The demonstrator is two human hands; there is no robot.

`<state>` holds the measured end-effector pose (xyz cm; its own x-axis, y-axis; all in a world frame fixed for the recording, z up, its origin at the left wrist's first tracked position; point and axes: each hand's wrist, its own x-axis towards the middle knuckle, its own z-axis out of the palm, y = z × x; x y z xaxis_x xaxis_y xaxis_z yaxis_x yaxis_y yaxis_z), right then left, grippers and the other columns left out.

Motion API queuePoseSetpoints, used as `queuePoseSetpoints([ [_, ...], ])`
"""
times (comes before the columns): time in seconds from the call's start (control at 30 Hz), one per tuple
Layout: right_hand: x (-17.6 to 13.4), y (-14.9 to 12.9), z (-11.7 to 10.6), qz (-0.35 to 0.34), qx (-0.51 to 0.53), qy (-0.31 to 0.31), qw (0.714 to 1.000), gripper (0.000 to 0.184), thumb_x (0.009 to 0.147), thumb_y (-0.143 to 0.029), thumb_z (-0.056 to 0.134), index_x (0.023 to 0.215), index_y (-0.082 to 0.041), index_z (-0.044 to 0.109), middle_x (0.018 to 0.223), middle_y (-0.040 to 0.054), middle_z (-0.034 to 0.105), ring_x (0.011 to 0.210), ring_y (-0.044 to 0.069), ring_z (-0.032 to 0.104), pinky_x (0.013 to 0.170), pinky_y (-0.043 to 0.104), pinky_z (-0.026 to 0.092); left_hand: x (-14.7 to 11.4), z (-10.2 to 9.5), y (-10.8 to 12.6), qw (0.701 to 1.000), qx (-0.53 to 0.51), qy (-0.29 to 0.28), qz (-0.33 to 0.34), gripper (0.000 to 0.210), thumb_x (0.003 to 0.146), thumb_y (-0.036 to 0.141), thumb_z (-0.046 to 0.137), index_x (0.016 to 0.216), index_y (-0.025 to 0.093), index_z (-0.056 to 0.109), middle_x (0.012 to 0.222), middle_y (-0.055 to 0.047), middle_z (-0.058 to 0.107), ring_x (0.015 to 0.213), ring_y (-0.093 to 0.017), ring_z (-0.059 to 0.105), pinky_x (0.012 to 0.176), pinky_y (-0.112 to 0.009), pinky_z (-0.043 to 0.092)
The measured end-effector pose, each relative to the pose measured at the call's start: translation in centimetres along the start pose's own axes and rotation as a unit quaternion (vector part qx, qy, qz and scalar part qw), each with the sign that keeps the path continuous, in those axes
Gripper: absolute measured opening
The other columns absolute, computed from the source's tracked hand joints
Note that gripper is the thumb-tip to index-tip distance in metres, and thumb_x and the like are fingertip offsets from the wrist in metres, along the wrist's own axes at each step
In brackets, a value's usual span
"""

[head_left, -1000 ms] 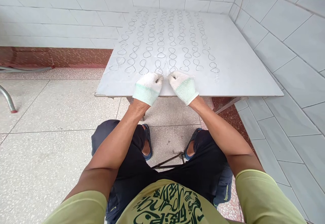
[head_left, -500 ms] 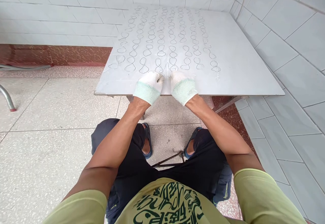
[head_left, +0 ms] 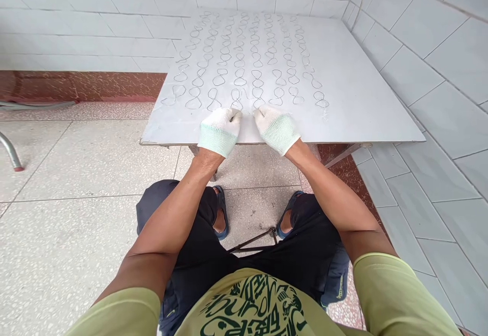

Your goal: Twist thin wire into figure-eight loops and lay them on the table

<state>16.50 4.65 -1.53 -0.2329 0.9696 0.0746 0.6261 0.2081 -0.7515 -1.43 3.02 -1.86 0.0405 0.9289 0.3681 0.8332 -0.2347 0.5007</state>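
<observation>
Since the previous view, the right hand point(head_left: 277, 128) has turned slightly; the left hand point(head_left: 220, 130) is essentially unchanged. The work, in my judgement, remains at the near end of the thin dark loops point(head_left: 257, 87), laid in rows on the bench point(head_left: 366, 84). Both hands have curled, closed fingers; whether they pinch a strand cannot be confirmed. The near edge lies beneath the cuffs; room for moving extends right.

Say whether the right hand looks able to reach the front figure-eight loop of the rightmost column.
Probably yes: the right hand is nearby, and flat tabletop lies between it and that loop, with nothing raised blocking.
</observation>
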Motion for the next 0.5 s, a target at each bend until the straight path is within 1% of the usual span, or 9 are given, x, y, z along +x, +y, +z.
queuePoseSetpoints([
  [0.03, 0.2, 0.0, -0.1, 0.001, -0.026, 0.024, 0.999, 0.041, 0.120, -0.025, 0.047, 0.080, -0.026, 0.041, 0.085, 0.0023, 0.053, 0.088, 0.019, 0.051, 0.093, 0.037, 0.041, 0.0, 0.0, 0.1, 1.000, 0.005, 0.008, -0.004, 0.036, 0.103, 0.025, 0.053, 0.071, 0.025, 0.037, 0.073, -0.004, 0.048, 0.081, -0.024, 0.052, 0.081, -0.039, 0.041],
  [0.07, 0.2, 0.0, -0.2, 0.001, -0.051, 0.043, 0.998, 0.042, 0.120, -0.025, 0.046, 0.079, -0.027, 0.037, 0.083, 0.0012, 0.050, 0.085, 0.019, 0.048, 0.089, 0.037, 0.039, 0.0, 0.0, 0.2, 1.000, 0.010, 0.016, -0.008, 0.036, 0.103, 0.025, 0.053, 0.071, 0.025, 0.038, 0.073, -0.004, 0.049, 0.081, -0.024, 0.052, 0.080, -0.038, 0.041],
  [0.1, 0.1, -0.1, -0.4, -0.004, -0.071, 0.053, 0.996, 0.042, 0.119, -0.024, 0.047, 0.079, -0.027, 0.036, 0.082, 0.0010, 0.050, 0.083, 0.019, 0.047, 0.086, 0.037, 0.037, 0.0, -0.1, 0.2, 1.000, 0.014, 0.021, -0.013, 0.036, 0.104, 0.024, 0.053, 0.071, 0.025, 0.038, 0.073, -0.004, 0.050, 0.081, -0.023, 0.053, 0.080, -0.038, 0.041],
  [0.17, -0.2, -0.3, -0.8, -0.016, -0.092, 0.050, 0.994, 0.037, 0.117, -0.021, 0.048, 0.082, -0.027, 0.042, 0.086, 0.0020, 0.056, 0.084, 0.019, 0.051, 0.082, 0.036, 0.038, -0.1, -0.2, 0.4, 0.999, 0.022, 0.022, -0.018, 0.036, 0.104, 0.023, 0.053, 0.071, 0.025, 0.039, 0.072, -0.003, 0.051, 0.080, -0.023, 0.054, 0.079, -0.038, 0.041],
  [0.23, -0.6, -0.6, -1.2, -0.023, -0.103, 0.037, 0.994, 0.031, 0.117, -0.019, 0.046, 0.087, -0.025, 0.051, 0.092, 0.0036, 0.064, 0.088, 0.020, 0.058, 0.082, 0.035, 0.041, -0.2, -0.2, 0.6, 0.999, 0.027, 0.022, -0.016, 0.037, 0.104, 0.023, 0.052, 0.070, 0.025, 0.038, 0.072, -0.003, 0.051, 0.079, -0.023, 0.055, 0.080, -0.039, 0.042],
  [0.3, -0.8, -0.9, -1.4, -0.011, -0.097, 0.037, 0.995, 0.034, 0.120, -0.024, 0.040, 0.092, -0.023, 0.059, 0.093, 0.0043, 0.068, 0.091, 0.020, 0.064, 0.083, 0.033, 0.044, -0.2, -0.3, 0.7, 0.999, 0.029, 0.021, -0.013, 0.037, 0.104, 0.023, 0.052, 0.070, 0.025, 0.039, 0.072, -0.004, 0.052, 0.080, -0.024, 0.055, 0.080, -0.039, 0.042],
  [0.37, -0.8, -1.0, -1.4, 0.008, -0.069, 0.044, 0.997, 0.041, 0.122, -0.031, 0.036, 0.094, -0.024, 0.064, 0.090, 0.0037, 0.069, 0.092, 0.021, 0.068, 0.083, 0.034, 0.048, -0.2, -0.2, 0.7, 0.999, 0.029, 0.024, -0.014, 0.035, 0.104, 0.023, 0.052, 0.071, 0.025, 0.041, 0.073, -0.004, 0.052, 0.080, -0.024, 0.055, 0.079, -0.039, 0.041],
  [0.43, -0.7, -0.9, -1.1, 0.017, -0.030, 0.052, 0.998, 0.043, 0.123, -0.037, 0.037, 0.094, -0.024, 0.066, 0.087, 0.0029, 0.070, 0.091, 0.022, 0.070, 0.086, 0.035, 0.050, -0.1, -0.2, 0.7, 0.999, 0.026, 0.026, -0.019, 0.034, 0.104, 0.023, 0.053, 0.071, 0.025, 0.041, 0.073, -0.003, 0.052, 0.080, -0.023, 0.054, 0.078, -0.039, 0.041],
  [0.5, -0.5, -0.6, -0.9, 0.019, 0.006, 0.056, 0.998, 0.044, 0.123, -0.041, 0.038, 0.095, -0.025, 0.068, 0.086, 0.0026, 0.071, 0.092, 0.023, 0.072, 0.090, 0.036, 0.052, 0.0, -0.2, 0.6, 0.999, 0.016, 0.022, -0.024, 0.037, 0.103, 0.022, 0.054, 0.070, 0.025, 0.038, 0.071, -0.002, 0.047, 0.077, -0.022, 0.051, 0.077, -0.039, 0.039],
])
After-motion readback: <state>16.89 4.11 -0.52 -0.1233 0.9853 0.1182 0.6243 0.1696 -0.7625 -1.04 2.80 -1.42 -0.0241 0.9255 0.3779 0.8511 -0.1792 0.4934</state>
